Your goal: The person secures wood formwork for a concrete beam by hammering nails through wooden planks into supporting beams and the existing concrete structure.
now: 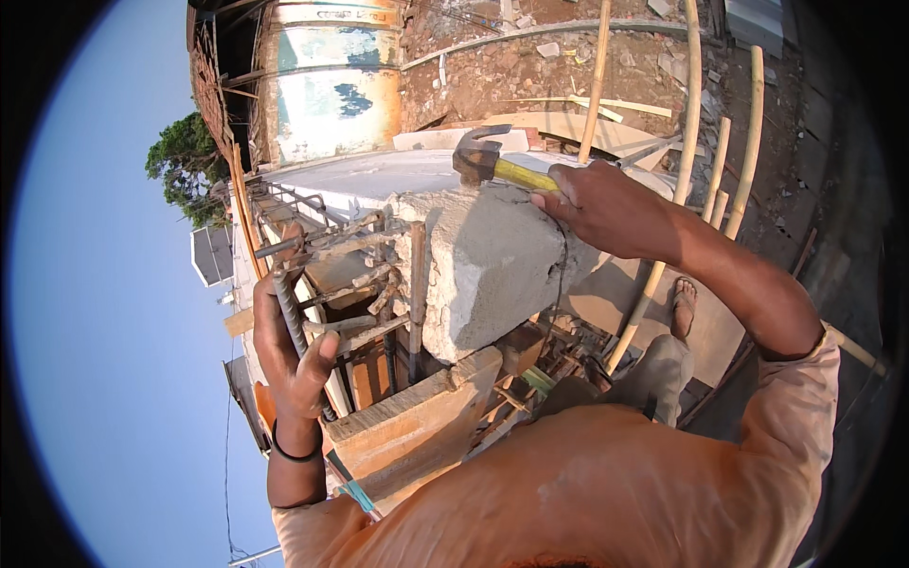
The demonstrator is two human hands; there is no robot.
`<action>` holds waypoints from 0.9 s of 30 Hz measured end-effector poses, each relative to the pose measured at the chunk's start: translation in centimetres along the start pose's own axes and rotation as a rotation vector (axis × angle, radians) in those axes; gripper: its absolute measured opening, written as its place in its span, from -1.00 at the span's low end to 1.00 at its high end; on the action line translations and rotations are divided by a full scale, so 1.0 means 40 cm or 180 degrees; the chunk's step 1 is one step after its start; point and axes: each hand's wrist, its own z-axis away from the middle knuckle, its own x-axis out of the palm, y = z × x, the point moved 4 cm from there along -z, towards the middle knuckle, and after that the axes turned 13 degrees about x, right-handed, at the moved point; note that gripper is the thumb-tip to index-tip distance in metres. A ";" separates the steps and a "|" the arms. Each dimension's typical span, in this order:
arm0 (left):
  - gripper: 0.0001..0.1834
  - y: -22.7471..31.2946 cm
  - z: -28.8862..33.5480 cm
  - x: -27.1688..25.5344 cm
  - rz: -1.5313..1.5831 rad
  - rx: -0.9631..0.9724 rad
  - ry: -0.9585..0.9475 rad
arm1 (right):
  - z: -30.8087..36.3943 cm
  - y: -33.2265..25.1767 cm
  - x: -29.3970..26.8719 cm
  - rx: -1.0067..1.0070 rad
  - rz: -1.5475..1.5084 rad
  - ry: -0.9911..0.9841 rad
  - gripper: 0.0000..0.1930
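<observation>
My right hand [603, 210] is wrapped round the yellow handle of a claw hammer [476, 159]. The hammer's dark head is at the top edge of a rough, pale concrete block [502, 260]; whether it touches cannot be told. My left hand [301, 374] grips a ribbed steel bar [290, 308] at the left, beside a cage of rusty reinforcing bars [377, 270] jutting from the block. The fingertips are partly hidden behind the bar. Below the cage stands a wooden board [417, 417] on edge.
Upright bamboo poles [653, 308] rise at the right, near my sandalled foot [684, 308]. A pale slab [360, 175] stretches beyond the block. Rubble-strewn ground [511, 71] lies far below, with a weathered painted wall [331, 85] at the far left.
</observation>
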 end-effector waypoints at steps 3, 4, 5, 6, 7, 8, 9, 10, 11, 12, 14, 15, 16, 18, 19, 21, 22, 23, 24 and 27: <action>-0.03 0.004 0.001 0.000 0.0071 -0.0036 -0.0054 | 0.001 -0.028 -0.040 -0.0112 -0.0149 0.0179 -0.46; -0.03 0.002 0.001 0.000 0.0076 -0.0092 -0.0076 | 0.010 -0.044 -0.049 -0.0091 -0.0264 0.0299 -0.45; -0.02 0.005 0.002 0.000 0.0071 -0.0090 -0.0072 | 0.016 -0.052 -0.051 -0.0184 -0.0244 0.0419 -0.45; -0.02 0.007 0.001 0.000 0.0066 -0.0087 -0.0069 | 0.007 -0.043 -0.041 -0.0160 -0.0055 0.0236 -0.45; -0.02 0.008 0.000 0.000 0.0063 -0.0083 -0.0067 | -0.012 -0.024 -0.028 -0.0136 0.0135 0.0055 -0.45; -0.02 0.006 -0.002 0.001 0.0063 -0.0007 -0.0065 | -0.020 -0.028 -0.026 -0.0113 0.0340 -0.0127 -0.45; -0.03 0.003 -0.004 0.002 0.0064 0.0071 -0.0063 | -0.013 -0.036 -0.040 -0.0090 0.0183 -0.0041 -0.47; -0.03 0.003 -0.005 0.003 0.0065 0.0149 -0.0062 | 0.003 -0.053 -0.062 -0.0068 0.0025 0.0046 -0.48; -0.03 0.003 -0.001 0.000 0.0022 0.0073 -0.0071 | 0.015 -0.068 -0.071 -0.0043 -0.0137 0.0114 -0.49; -0.02 0.005 0.003 -0.004 -0.0021 -0.0004 -0.0079 | 0.017 -0.074 -0.062 -0.0210 -0.0015 0.0185 -0.49; -0.02 0.005 0.006 -0.007 -0.0010 -0.0090 -0.0073 | 0.019 -0.081 -0.047 -0.0538 0.0213 0.0356 -0.50; -0.02 0.001 0.005 -0.005 0.0044 -0.0100 -0.0059 | 0.018 -0.076 -0.047 -0.0385 0.0187 0.0265 -0.49; -0.01 -0.002 0.003 -0.003 0.0099 -0.0109 -0.0046 | 0.015 -0.069 -0.049 -0.0232 0.0159 0.0173 -0.49; -0.01 0.002 0.003 0.001 0.0066 0.0025 -0.0004 | -0.003 -0.067 -0.052 0.0018 0.0175 -0.0069 -0.48; -0.01 0.012 0.003 0.002 0.0076 0.0024 0.0005 | 0.014 -0.082 -0.071 -0.0128 -0.0156 0.0217 -0.48; -0.02 0.015 -0.002 0.002 0.0121 0.0058 -0.0010 | 0.030 -0.089 -0.052 -0.0376 -0.0149 0.0288 -0.48; -0.03 0.008 -0.003 0.003 0.0159 0.0075 0.0001 | 0.030 -0.087 -0.041 -0.0502 -0.0145 0.0321 -0.48; -0.03 0.014 -0.022 0.012 0.0219 0.0201 -0.0042 | -0.005 -0.020 0.024 -0.0939 0.0036 0.0804 -0.46; -0.04 0.015 -0.018 0.009 0.0158 0.0162 -0.0082 | -0.013 -0.026 0.004 -0.0685 -0.0009 0.0546 -0.46; -0.05 0.012 -0.006 0.000 0.0011 0.0098 -0.0155 | 0.005 -0.086 -0.079 -0.0504 -0.0211 0.0558 -0.47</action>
